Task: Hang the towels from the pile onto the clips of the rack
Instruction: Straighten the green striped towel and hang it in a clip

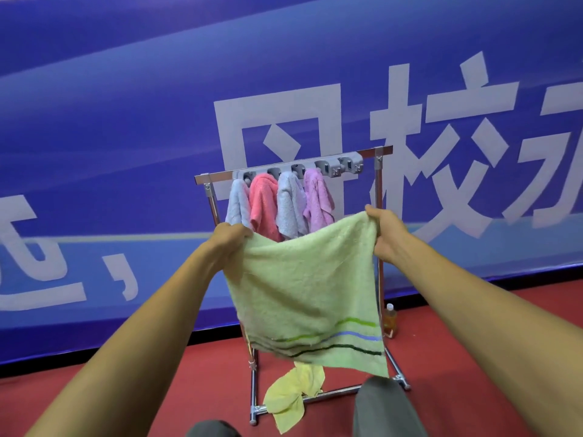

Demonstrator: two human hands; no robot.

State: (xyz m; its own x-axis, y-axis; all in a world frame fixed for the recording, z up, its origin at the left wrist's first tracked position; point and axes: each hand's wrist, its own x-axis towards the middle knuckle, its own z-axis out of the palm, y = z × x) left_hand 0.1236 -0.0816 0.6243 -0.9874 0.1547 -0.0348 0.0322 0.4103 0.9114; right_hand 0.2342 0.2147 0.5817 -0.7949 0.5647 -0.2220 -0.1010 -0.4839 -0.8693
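**Head view.** I see two bare arms stretched forward, holding a light green towel spread flat in the air in front of the rack. The left hand grips the towel's upper left corner, fingers curled over the edge. The right hand grips the upper right corner in the same way. The towel hangs between them with its striped hem at the bottom and hides the middle of the rack.

Behind it, a grey clip strip runs along the rack's top bar. Four small towels hang from it side by side, left to right: pale blue towel, pink towel, grey-blue towel, lilac towel. I note the two end clips at the strip's right end, uncovered.

On the red floor, a yellow towel lies across the rack's front base bar. A small bottle of amber liquid stands just beside the rack's right post. A blue banner with large white characters fills the background. Two knees in dark trousers show at the lower edge
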